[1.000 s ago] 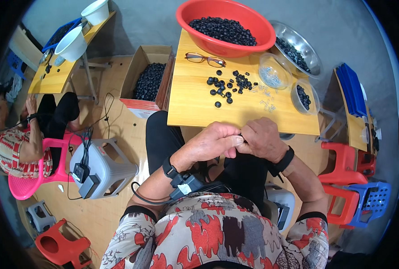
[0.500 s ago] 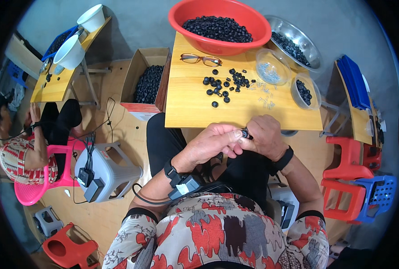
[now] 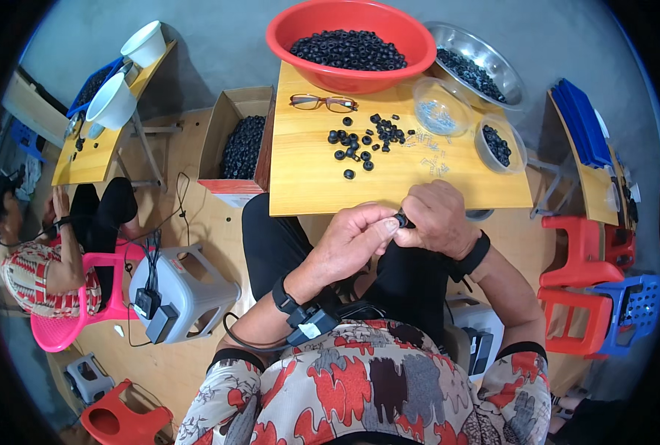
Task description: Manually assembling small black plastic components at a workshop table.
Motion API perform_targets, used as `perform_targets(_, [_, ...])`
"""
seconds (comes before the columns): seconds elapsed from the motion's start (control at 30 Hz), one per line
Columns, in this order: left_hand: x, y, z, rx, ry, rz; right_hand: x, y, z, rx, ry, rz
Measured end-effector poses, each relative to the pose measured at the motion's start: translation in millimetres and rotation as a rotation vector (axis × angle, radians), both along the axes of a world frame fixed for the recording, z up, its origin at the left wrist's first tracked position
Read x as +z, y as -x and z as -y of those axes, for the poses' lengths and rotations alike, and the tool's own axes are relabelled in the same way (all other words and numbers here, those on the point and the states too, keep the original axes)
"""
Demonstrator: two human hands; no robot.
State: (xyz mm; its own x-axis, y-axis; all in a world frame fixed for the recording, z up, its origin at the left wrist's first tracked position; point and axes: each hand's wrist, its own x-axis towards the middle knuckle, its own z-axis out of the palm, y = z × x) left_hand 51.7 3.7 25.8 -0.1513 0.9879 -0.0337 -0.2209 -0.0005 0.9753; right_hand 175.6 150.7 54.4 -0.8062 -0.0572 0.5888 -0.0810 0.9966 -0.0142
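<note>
Both hands met just below the table [image 3: 307, 194] edge. Left hand [image 3: 352, 241] and right hand [image 3: 440, 221] pinched one small black ring [image 3: 402, 219] between fingertips. Risk: slipped grip would drop the ring into the lap.

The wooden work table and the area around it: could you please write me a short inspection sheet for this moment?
Surface: wooden table, partly bare.
Job's things: small black ring pinched between left hand and right hand; loose black rings mid-table; red basin full of them.
Clutter: glasses; two clear bowls; small pale parts.
Grips: both hands closed on the ring, off the table's near edge.
Cables: black cable from the left wrist device; cables on grey stool.
Surroundings: cardboard box of rings; metal bowl; plastic stools; another seated person.
</note>
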Motion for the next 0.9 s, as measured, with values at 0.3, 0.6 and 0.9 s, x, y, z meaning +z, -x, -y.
perform_targets(0.3, [2.2, -1.6, -0.9, -0.025, -0.075, 0.027, 19.0, -1.4, -1.5, 0.065, -0.006, 0.077])
perform_targets(0.6, [4.1, 5.2, 1.7, -0.047, -0.211, -0.024, 40.0, 2.7, 2.4, 0.129, -0.045, 0.209])
perform_targets(0.9, [4.0, 10.5, 2.7, -0.084, -0.201, -0.001, 39.9, 3.6, 6.1, 0.117, -0.074, 0.188])
